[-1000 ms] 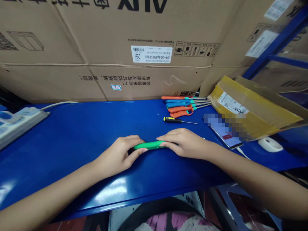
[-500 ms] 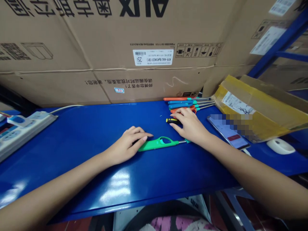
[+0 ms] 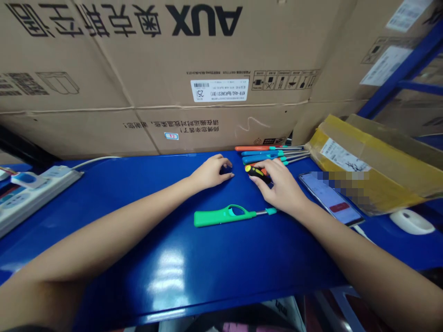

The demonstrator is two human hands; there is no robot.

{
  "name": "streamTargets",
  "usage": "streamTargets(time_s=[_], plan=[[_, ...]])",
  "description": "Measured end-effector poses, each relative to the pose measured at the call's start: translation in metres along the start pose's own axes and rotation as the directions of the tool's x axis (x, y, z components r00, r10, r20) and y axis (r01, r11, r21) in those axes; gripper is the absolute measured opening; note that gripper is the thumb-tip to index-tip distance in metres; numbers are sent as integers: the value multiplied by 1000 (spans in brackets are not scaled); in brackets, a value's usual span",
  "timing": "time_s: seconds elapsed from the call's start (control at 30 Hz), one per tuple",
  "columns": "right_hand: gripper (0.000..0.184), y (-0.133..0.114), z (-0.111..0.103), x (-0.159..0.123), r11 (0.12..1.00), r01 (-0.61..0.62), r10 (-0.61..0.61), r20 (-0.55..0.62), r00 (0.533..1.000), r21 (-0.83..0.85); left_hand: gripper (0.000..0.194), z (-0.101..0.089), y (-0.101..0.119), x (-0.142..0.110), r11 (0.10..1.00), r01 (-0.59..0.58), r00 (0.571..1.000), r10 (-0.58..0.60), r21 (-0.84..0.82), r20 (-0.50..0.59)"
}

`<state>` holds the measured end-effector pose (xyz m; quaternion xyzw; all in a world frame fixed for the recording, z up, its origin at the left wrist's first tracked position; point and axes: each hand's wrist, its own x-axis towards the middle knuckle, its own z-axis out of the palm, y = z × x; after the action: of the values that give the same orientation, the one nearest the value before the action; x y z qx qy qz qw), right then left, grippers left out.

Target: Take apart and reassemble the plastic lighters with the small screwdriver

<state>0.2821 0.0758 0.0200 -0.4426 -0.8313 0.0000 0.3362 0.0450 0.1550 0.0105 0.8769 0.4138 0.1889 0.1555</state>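
Note:
My right hand (image 3: 282,184) grips a screwdriver (image 3: 256,172) by its black-and-yellow handle, between thumb and fingers. The shaft is hidden behind the hand. My left hand (image 3: 212,173) is just left of it over the blue table, fingers curled, with a gap between thumb and forefinger and nothing visible in it. A green long-necked lighter (image 3: 218,216) lies on the table below both hands, its metal neck and teal tip pointing right, touched by neither. Behind my right hand lie several more lighters (image 3: 259,154), orange and blue, in a row.
A yellow-taped cardboard box (image 3: 346,159) lies open at the right, by the lighters' tips. In front of it are a phone (image 3: 328,196) and a white mouse (image 3: 411,222). A power strip (image 3: 38,191) is at the left. A large carton (image 3: 145,60) stands along the back.
My left hand has let go of the green lighter and moved up and right. The screwdriver is now held in my right hand, its yellow end shifted right and tilted.

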Motion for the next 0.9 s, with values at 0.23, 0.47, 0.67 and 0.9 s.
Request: streamTargets(time_s=[0.23, 0.47, 0.67, 0.9], plan=[[21, -26, -18, -7, 968, 30, -92, 239, 967, 251, 33, 9, -5, 2, 988, 77, 997, -80, -132, -18], [16, -40, -10, -17, 985, 146, -171, 606, 777, 92, 35, -13, 3, -39, 863, 200, 967, -251, -464, -51], [20, -36, -22, -4, 938, -64, -155, 581, 799, 339, 44, -43, 26, -99, 731, 252, 946, -325, -634, 1], [21, -22, -7, 7, 817, -351, -44, 656, 754, 458, 16, -47, 40, -134, 799, 108, 944, -270, -591, -193]])
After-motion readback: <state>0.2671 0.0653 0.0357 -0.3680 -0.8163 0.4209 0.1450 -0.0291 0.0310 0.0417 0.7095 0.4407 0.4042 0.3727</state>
